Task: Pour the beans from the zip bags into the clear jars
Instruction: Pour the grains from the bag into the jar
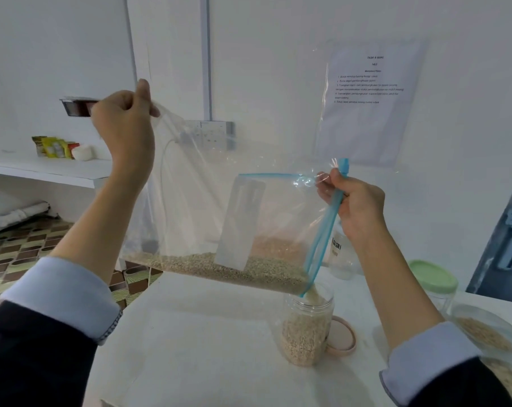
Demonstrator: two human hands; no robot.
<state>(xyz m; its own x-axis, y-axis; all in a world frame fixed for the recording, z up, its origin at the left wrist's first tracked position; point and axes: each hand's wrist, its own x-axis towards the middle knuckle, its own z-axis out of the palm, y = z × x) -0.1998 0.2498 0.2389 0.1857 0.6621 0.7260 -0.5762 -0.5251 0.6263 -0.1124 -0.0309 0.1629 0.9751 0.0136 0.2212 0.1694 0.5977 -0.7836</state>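
Two hands hold one large zip bag slanted above the tabletop, its long axis running down from the raised left hand, which pinches the bottom corner, to the lower right hand, gripping the blue zip edge. Beans slide toward the low corner, directly over the open clear jar, about half full.

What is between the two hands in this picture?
In the head view, the clear zip bag stretches between the left hand and right hand, with beans along its lower edge.
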